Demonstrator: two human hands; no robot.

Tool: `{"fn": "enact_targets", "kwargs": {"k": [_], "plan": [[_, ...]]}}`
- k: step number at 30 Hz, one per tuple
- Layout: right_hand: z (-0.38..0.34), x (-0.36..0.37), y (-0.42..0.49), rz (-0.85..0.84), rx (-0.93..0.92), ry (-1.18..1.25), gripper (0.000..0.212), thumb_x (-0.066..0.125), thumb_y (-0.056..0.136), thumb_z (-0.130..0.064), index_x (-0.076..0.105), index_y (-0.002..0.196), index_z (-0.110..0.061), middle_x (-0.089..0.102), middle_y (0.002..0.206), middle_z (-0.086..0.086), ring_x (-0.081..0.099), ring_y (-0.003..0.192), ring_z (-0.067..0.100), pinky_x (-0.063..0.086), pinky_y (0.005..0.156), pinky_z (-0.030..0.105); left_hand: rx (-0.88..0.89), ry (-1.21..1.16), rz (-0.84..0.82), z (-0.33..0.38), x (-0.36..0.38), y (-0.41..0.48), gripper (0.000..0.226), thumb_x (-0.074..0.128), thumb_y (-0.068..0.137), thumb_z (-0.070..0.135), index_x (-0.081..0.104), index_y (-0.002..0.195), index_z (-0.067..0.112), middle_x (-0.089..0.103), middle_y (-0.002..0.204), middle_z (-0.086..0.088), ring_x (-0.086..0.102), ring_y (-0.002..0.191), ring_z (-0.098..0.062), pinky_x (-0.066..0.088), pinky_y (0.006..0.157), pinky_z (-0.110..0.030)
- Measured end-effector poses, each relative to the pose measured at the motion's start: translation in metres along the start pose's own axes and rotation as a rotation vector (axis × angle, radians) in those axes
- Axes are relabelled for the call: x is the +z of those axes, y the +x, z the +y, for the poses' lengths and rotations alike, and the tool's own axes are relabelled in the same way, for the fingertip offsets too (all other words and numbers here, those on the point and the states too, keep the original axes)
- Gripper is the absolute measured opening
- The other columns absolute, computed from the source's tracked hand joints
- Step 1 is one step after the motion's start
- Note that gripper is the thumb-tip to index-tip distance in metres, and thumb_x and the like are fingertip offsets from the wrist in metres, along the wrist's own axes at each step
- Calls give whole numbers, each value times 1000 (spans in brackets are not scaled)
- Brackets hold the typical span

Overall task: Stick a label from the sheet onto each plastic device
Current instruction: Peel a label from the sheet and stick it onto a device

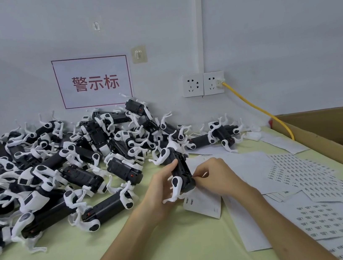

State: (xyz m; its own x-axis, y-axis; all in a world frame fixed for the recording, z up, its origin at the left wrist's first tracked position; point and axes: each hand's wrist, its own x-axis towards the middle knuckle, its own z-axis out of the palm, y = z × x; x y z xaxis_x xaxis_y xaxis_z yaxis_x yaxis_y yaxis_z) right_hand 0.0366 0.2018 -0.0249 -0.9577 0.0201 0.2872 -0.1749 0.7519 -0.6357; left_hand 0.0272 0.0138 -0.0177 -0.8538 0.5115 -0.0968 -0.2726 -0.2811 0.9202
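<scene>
I see my left hand (160,189) curled round a black-and-white device (180,170) just above the green table (118,258); my right hand (214,176) pinches its lower end; label sheets (305,179) lie right; the pile (61,167) of devices sits left.

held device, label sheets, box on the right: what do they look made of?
held device: hard moulded plastic, matte black body, slightly glossier white arms. label sheets: thin white paper lying flat, printed rows; probably adhesive-backed. box: brown cardboard, dull, judging by colour and folded flap.
</scene>
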Motion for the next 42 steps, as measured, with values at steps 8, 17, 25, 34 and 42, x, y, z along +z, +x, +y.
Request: {"fn": "enact_targets", "kwargs": {"k": [8, 17, 25, 34, 42], "plan": [[-3, 5, 1, 27, 43, -43, 13, 68, 85, -22, 78, 76, -25, 71, 73, -14, 63, 74, 0, 51, 71, 23, 10, 24, 34, -2, 2, 0, 46, 60, 94, 43, 74, 109, 2, 66, 113, -27, 61, 102, -34, 46, 98, -43], [-6, 10, 0, 84, 98, -44, 17, 66, 84, -20, 76, 71, -26, 74, 78, -8, 66, 78, 10, 53, 73, 28, -4, -6, 47, -2, 2, 0, 38, 57, 97, 40, 70, 108, 6, 60, 110, -21, 55, 102, -34, 43, 84, -37], [-3, 5, 2, 98, 125, 103, 20, 66, 83, -12, 76, 67, -19, 72, 67, -7, 65, 66, 7, 55, 69, 29, 0, 1, 48, -3, 4, 0, 40, 64, 87, 43, 71, 102, 7, 64, 105, -19, 61, 93, -32, 47, 83, -37], [-5, -11, -5, -33, 70, 286, 23, 78, 82, -13, 75, 77, -36, 76, 83, -14, 69, 74, 0, 48, 56, 14, 116, 30, 45, -2, 4, -1, 42, 66, 85, 50, 80, 100, 13, 72, 115, -22, 70, 100, -30, 54, 90, -35], [-13, -8, -4, 197, -90, 330, 22, 85, 76, -40, 76, 91, -26, 74, 81, -10, 69, 74, 3, 49, 65, 11, 294, -90, -14, 1, 4, -1, 44, 60, 88, 42, 76, 103, 4, 72, 110, -20, 70, 101, -29, 58, 80, -29]]}}
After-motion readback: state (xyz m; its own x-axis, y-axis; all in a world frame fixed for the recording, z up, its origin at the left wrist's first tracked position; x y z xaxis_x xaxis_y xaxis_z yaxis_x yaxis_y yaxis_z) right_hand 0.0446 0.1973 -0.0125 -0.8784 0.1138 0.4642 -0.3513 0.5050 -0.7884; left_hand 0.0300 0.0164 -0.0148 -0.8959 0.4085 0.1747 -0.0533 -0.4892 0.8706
